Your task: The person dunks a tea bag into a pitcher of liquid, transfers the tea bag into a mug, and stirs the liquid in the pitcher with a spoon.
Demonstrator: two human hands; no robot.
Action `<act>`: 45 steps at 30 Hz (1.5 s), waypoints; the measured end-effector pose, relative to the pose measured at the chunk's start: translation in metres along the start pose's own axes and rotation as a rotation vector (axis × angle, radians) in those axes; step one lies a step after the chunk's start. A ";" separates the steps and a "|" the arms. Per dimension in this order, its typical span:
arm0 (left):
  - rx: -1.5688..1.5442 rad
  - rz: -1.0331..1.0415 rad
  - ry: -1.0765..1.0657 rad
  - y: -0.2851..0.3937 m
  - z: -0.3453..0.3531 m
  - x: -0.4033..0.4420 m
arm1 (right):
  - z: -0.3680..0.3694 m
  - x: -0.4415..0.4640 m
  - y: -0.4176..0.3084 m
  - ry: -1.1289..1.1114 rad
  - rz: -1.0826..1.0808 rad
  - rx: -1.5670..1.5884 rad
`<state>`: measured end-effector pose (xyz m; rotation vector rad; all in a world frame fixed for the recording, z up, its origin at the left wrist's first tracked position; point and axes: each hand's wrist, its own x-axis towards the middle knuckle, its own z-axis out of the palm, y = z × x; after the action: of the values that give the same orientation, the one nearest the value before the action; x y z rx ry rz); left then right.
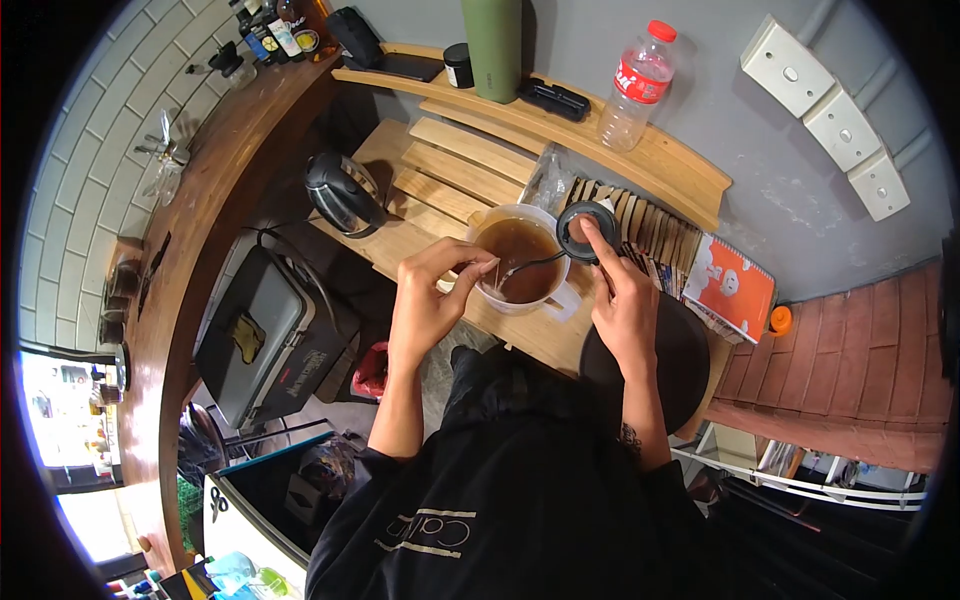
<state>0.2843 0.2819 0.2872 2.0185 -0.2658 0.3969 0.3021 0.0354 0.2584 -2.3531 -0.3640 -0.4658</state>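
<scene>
A clear pitcher [562, 300] of brown liquid stands on the slatted wooden table [490, 320], its handle toward the lower right. Over its left rim is my left hand [435, 285], thumb and fingertips pinched on something thin, perhaps a string, too small to make out. A dark spoon or ladle [535, 263] dips into the liquid. At the pitcher's upper right, my right hand [622, 300] holds a round black lid-like piece [574, 243] with a brownish centre, a finger resting on it. Whether the spoon joins that piece cannot be told.
A black kettle [345, 195] stands left of the pitcher. Behind are a green bottle [492, 50] and a red-capped plastic bottle [636, 90] on a shelf. Upright books [650, 225], an orange notebook [730, 285] and a round black stool-like seat [650, 365] lie rightward.
</scene>
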 end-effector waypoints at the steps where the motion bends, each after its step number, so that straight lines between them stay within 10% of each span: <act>1: -0.007 0.049 0.036 0.007 -0.001 0.000 | 0.000 -0.001 0.000 -0.001 -0.005 0.005; 45: 0.012 0.160 0.091 0.021 -0.001 0.016 | -0.004 -0.001 0.005 0.004 0.002 -0.007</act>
<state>0.2912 0.2733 0.3106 1.9913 -0.3705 0.5902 0.3023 0.0295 0.2579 -2.3591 -0.3583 -0.4714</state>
